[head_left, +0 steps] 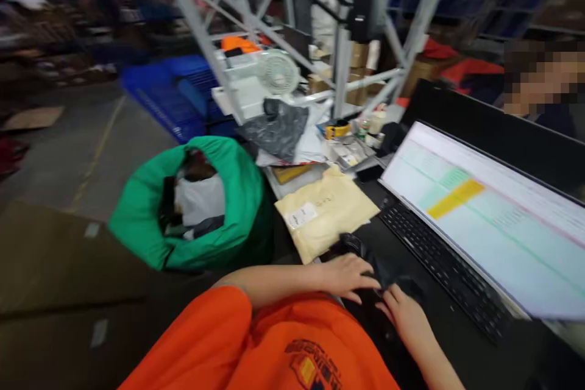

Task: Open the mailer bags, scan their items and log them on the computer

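A dark, crumpled black plastic bag [388,271] lies on the black desk in front of my body. My left hand [347,277] rests over its near side, fingers stretched out and apart. Close beside it, my right hand [404,314] has its fingertips drawn together on the edge of the black plastic. What the bag contains cannot be seen. Just beyond my left hand lies a pale yellow padded envelope [326,213] with a white label.
A green sack [233,189] full of packages stands at the left. Behind the envelope are a grey bag [278,128] and a yellow tape roll [337,129]. To the right are a keyboard [439,262] and a lit monitor [493,213]. Another person's blurred arm [548,82] shows beyond.
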`<state>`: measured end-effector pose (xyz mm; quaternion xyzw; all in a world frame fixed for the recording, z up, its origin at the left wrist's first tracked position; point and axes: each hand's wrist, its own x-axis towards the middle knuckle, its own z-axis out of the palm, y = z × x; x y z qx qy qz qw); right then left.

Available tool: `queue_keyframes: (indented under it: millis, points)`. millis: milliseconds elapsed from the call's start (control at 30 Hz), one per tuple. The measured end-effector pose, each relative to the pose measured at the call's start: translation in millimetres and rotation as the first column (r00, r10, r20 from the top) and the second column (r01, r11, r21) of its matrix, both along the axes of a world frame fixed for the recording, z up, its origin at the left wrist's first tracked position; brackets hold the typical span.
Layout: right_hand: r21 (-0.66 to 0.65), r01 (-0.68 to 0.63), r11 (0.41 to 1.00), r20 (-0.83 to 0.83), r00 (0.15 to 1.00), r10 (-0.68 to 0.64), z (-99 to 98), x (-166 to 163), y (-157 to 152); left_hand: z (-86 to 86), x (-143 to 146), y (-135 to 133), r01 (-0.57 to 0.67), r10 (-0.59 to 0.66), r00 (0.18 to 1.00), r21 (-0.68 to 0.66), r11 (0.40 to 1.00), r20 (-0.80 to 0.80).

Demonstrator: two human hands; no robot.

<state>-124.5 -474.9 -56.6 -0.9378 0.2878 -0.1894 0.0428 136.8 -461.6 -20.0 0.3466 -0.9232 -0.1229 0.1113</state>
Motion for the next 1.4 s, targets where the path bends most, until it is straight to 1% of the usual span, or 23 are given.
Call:
queue_keyframes:
  millis: [100,167,233,267,300,400,433,467,533,600,667,733,833,933,1033,1100,1133,1167,1233,1300,1367,1400]
  points:
    - [0.139,-0.062,0.988,0.087,0.995,0.05,-8.7,9.7,8.5,-8.5,-6.7,10.7,0.059,-0.059,0.998,0.006,0.998,0.009]
    - [0.162,-0.1,0.982,0.129,0.988,0.079,-7.7,18.2,14.1,-13.8,-10.5,17.9,0.054,-0.054,0.998,0.018,0.998,0.022]
    - [0.114,-0.149,0.982,0.129,0.983,0.134,-5.3,26.7,18.5,-19.4,-11.9,22.0,0.019,-0.019,0.999,0.003,1.0,0.044]
    - [0.071,-0.172,0.983,0.105,0.981,0.164,-4.9,29.9,20.0,-22.3,-11.1,22.1,0.017,-0.016,0.998,-0.015,1.0,0.054]
    - [0.022,-0.193,0.981,0.069,0.979,0.191,-5.0,31.9,21.1,-24.9,-8.9,20.8,0.042,-0.04,0.997,-0.032,0.999,0.063]
    - [-0.116,-0.235,0.965,-0.059,0.971,0.23,-4.4,27.1,20.9,-28.4,5.4,13.3,0.225,-0.224,0.973,-0.024,0.974,0.057]
    - [-0.151,-0.24,0.959,-0.094,0.969,0.228,-1.6,21.8,19.4,-27.1,12.0,11.8,0.274,-0.274,0.961,0.002,0.962,0.036]
    - [-0.179,-0.239,0.954,-0.129,0.967,0.218,3.5,15.2,17.2,-24.4,19.1,11.4,0.294,-0.294,0.956,0.033,0.955,0.005]
    - [-0.205,-0.218,0.954,-0.201,0.963,0.177,19.9,-1.0,10.3,-16.7,35.4,13.5,0.248,-0.242,0.968,0.089,0.965,-0.066]
    - [-0.18,-0.186,0.966,-0.274,0.952,0.133,39.1,-19.3,0.1,-10.0,55.3,14.6,0.17,-0.152,0.976,0.105,0.98,-0.158]
    - [-0.136,-0.125,0.983,-0.309,0.948,0.078,52.6,-38.0,-11.0,-7.9,77.2,10.5,0.085,-0.05,0.964,0.122,0.989,-0.262]
    - [-0.114,-0.075,0.991,-0.32,0.947,0.034,55.9,-53.3,-17.6,-10.4,95.6,4.0,0.042,0.0,0.966,0.156,0.987,-0.258]
    - [-0.102,-0.025,0.994,-0.3,0.954,-0.007,46.1,-60.3,-14.1,-19.8,106.5,0.2,-0.01,0.061,0.971,0.217,0.976,-0.232]
    - [-0.039,0.042,0.998,-0.288,0.956,-0.052,32.7,-46.9,0.1,-33.6,95.6,5.2,-0.081,0.124,0.976,0.229,0.97,-0.18]
    - [0.027,0.191,0.981,-0.322,0.931,-0.173,27.2,-18.5,17.2,-46.6,71.2,16.4,-0.155,0.171,0.979,0.145,0.977,-0.107]
    - [0.07,0.293,0.954,-0.337,0.907,-0.254,27.1,6.3,25.3,-52.1,54.9,25.7,-0.155,0.162,0.983,0.075,0.985,-0.085]
    - [0.115,0.311,0.943,-0.343,0.904,-0.256,26.9,19.5,27.3,-54.1,48.5,29.9,-0.131,0.135,0.987,0.049,0.99,-0.084]
    - [0.183,0.3,0.936,-0.352,0.909,-0.222,26.3,32.5,27.6,-55.9,43.8,33.4,-0.092,0.095,0.992,0.031,0.995,-0.088]
    - [0.342,0.234,0.91,-0.378,0.921,-0.095,23.3,55.5,24.0,-59.5,40.1,37.7,-0.009,0.011,0.996,0.02,1.0,-0.093]
    - [0.441,0.203,0.874,-0.411,0.912,-0.005,18.7,72.1,16.8,-63.5,42.7,39.3,0.04,-0.038,0.997,0.029,0.999,-0.073]
    - [0.507,0.257,0.823,-0.434,0.901,-0.014,13.8,82.0,9.7,-67.3,48.3,40.6,0.046,-0.044,0.998,0.038,0.998,-0.045]
    - [0.544,0.297,0.785,-0.435,0.899,-0.038,11.5,85.4,7.2,-69.1,51.1,41.8,0.039,-0.038,0.999,0.04,0.998,-0.034]
